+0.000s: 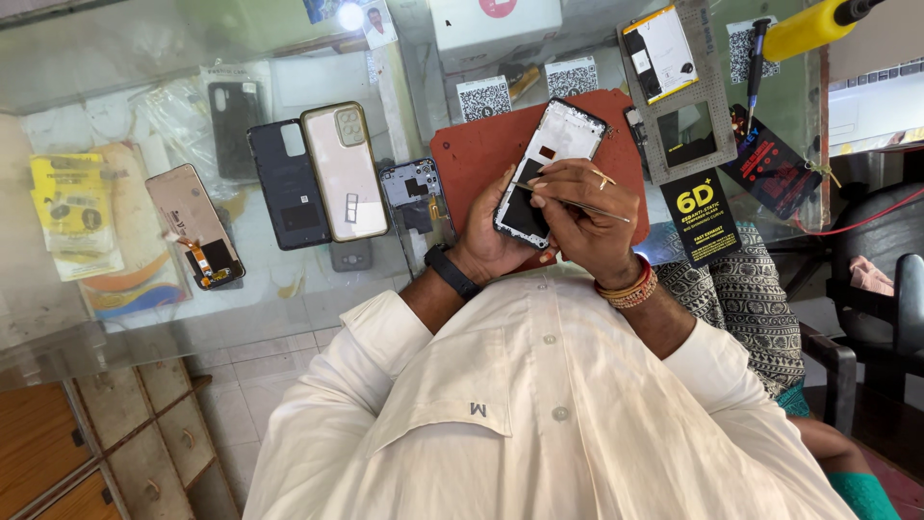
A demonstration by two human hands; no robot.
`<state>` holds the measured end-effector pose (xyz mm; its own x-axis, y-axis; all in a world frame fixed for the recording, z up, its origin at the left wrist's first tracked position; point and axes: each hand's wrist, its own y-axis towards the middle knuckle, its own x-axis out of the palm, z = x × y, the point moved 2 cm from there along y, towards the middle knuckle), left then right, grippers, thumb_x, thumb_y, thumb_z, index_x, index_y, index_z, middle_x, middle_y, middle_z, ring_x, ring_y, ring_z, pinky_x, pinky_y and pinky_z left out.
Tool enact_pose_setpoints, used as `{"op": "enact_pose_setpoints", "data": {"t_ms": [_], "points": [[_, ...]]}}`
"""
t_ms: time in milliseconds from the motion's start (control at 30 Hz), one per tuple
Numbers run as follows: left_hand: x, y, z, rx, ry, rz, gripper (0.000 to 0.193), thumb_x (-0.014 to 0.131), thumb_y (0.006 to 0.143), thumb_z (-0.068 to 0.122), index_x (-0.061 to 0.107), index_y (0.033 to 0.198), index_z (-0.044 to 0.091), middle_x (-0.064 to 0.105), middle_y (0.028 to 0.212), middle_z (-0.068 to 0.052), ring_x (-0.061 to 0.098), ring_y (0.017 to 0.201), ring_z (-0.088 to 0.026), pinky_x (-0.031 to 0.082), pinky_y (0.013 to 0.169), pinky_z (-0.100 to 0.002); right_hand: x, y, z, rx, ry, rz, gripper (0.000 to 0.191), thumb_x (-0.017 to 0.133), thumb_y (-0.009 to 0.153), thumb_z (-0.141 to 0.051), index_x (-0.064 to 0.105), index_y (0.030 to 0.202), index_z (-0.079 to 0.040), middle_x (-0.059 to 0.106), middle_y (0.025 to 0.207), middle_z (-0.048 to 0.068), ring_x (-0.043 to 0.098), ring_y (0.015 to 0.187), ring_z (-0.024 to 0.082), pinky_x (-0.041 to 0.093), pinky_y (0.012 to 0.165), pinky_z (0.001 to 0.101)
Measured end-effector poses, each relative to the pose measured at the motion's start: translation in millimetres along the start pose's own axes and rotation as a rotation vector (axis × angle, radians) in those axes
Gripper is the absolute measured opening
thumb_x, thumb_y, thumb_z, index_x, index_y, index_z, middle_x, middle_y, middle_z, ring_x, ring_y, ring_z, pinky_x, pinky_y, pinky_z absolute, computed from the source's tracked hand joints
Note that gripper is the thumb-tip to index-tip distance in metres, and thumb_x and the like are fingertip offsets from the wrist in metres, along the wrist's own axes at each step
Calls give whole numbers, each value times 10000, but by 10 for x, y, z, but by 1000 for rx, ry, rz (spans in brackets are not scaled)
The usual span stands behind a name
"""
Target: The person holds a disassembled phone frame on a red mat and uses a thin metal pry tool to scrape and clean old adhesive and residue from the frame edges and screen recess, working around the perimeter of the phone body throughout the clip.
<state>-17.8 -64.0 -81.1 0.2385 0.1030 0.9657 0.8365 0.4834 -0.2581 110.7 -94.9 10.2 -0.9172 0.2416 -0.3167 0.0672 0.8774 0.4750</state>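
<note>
While the left hand (493, 236) grips the opened phone frame (547, 169) at frame centre, right hand (587, 217) fingers pinch tweezers (568, 200); their tips hide the frame's lower edge.

Bare red mat (462, 159) leftward, phone parts (332, 173) beyond.

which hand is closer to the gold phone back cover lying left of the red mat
Left. The left hand cradles the opened phone on the mat's near-left side, closer to the gold back cover. The right hand, holding tweezers, sits farther right.
</note>
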Motion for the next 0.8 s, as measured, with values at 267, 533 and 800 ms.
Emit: {"op": "enact_pose_setpoints", "data": {"t_ms": [267,533,800], "points": [[26,-4,12,-3,64,-186,516,365,1140,547,604,1242,101,694,1071,-108,695,902,-281,586,708,-426,-3,-9,2,40,10,42,138,726,913,132,711,1014,39,750,1019,156,748,1027,293,610,927,373],[1,0,0,-7,4,-29,504,360,1130,520,593,1267,95,681,1111,-97,687,980,-255,588,789,-436,-6,1,4,-27,-7,-3,146,728,891,137,714,996,36,743,991,143,736,1023,295,590,951,397],[9,2,-3,-3,9,-12,503,367,1116,523,604,1274,108,684,1119,-90,688,979,-248,587,786,-427,-12,-5,8,-17,0,-2,143,729,895,132,715,1000,36,742,1009,145,737,1032,304,598,944,388]]}}
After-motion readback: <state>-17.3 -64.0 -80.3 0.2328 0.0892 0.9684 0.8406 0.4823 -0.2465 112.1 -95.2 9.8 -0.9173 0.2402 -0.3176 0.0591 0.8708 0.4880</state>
